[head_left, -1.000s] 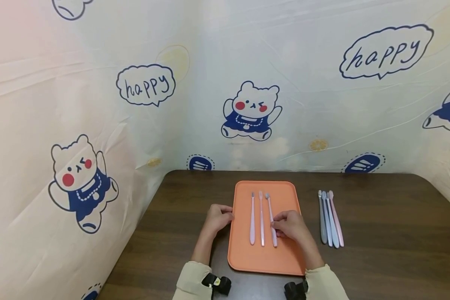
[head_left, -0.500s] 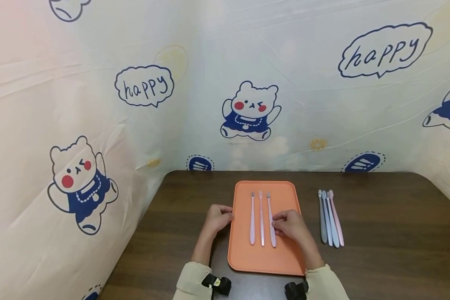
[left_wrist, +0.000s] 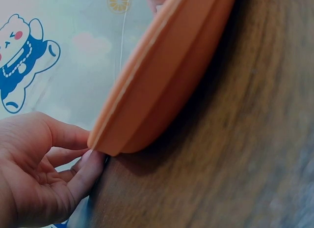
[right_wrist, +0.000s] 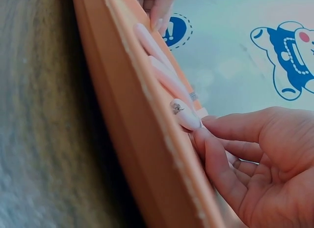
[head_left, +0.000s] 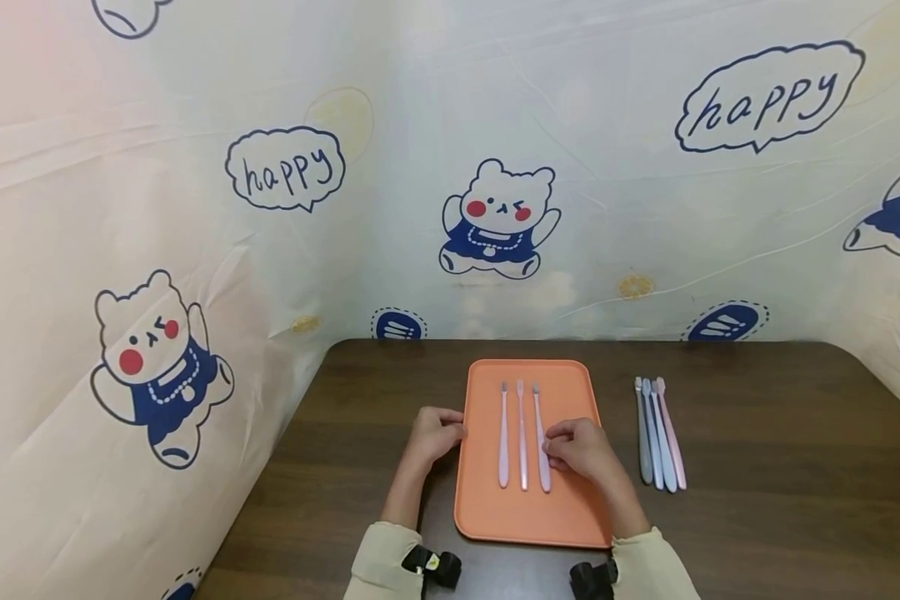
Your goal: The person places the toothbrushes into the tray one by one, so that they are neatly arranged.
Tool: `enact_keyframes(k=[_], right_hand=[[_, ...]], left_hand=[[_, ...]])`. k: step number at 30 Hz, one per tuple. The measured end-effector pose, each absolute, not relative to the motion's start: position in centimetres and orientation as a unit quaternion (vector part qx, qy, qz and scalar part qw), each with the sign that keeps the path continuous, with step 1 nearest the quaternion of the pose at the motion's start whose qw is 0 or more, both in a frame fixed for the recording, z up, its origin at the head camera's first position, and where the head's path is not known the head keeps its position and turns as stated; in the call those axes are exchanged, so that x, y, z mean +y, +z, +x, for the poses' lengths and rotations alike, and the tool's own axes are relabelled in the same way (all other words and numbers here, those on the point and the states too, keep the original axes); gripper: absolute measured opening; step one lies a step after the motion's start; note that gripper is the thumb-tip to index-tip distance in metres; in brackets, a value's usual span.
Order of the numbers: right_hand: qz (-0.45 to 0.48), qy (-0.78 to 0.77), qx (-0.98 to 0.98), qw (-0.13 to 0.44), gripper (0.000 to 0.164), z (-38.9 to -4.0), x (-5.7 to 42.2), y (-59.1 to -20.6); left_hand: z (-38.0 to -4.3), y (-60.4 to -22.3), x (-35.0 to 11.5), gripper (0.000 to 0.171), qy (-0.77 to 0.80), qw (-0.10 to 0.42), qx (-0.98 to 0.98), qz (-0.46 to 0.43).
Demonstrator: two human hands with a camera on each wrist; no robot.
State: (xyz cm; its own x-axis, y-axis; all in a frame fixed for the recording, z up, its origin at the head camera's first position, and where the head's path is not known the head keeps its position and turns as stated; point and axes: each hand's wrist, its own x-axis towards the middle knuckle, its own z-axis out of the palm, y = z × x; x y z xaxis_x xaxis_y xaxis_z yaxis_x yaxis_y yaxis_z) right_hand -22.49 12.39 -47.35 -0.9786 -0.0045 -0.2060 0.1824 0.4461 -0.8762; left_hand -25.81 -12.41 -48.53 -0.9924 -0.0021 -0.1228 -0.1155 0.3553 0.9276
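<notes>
Three pale toothbrushes lie side by side on an orange tray (head_left: 570, 512), heads pointing away from me. My right hand (head_left: 583, 450) pinches the handle of the rightmost toothbrush (head_left: 537, 412) between thumb and fingers. To its left are a pinkish toothbrush (head_left: 522, 437) and a lilac toothbrush (head_left: 504, 446), both untouched. At the tray's left edge, my left hand (head_left: 432, 437) holds the rim. In the left wrist view, that hand's (left_wrist: 41, 174) thumb and index finger meet the tray wall (left_wrist: 162, 75). The right wrist view shows the pinched handle end (right_wrist: 185, 116) at the fingertips.
Several more toothbrushes (head_left: 656, 437), grey-blue, blue and pink, lie in a close group on the brown wooden table (head_left: 765, 450), right of the tray. A pale curtain (head_left: 607, 208) with printed bears hangs behind the table and on its left.
The rightmost toothbrush has turned slightly in my right fingers, and its handle end has shifted a little left, closer to parallel with the others. My left hand stays on the tray rim.
</notes>
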Motion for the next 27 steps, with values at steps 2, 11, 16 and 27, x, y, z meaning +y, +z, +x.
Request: enact_keyframes(k=[2, 11, 16, 27], right_hand=[[0.051, -0.527, 0.844, 0.090, 0.022, -22.5, 12.4, -47.3], [0.046, -0.537, 0.839, 0.081, 0.024, -22.1, 13.1, -47.0], [0.033, -0.538, 0.840, 0.066, 0.027, -21.8, 13.9, -46.4], [0.015, -0.538, 0.842, 0.040, 0.025, -21.0, 15.2, -46.2]], left_hand=[[-25.8, -48.5, -12.4, 0.027, 0.566, 0.050, 0.822, -0.037], [-25.7, -48.5, -12.3, 0.028, 0.563, 0.052, 0.824, -0.042], [-25.8, -48.5, -12.3, 0.027, 0.564, 0.050, 0.824, -0.040], [-26.0, -48.7, -12.2, 0.027, 0.558, 0.043, 0.828, -0.038]])
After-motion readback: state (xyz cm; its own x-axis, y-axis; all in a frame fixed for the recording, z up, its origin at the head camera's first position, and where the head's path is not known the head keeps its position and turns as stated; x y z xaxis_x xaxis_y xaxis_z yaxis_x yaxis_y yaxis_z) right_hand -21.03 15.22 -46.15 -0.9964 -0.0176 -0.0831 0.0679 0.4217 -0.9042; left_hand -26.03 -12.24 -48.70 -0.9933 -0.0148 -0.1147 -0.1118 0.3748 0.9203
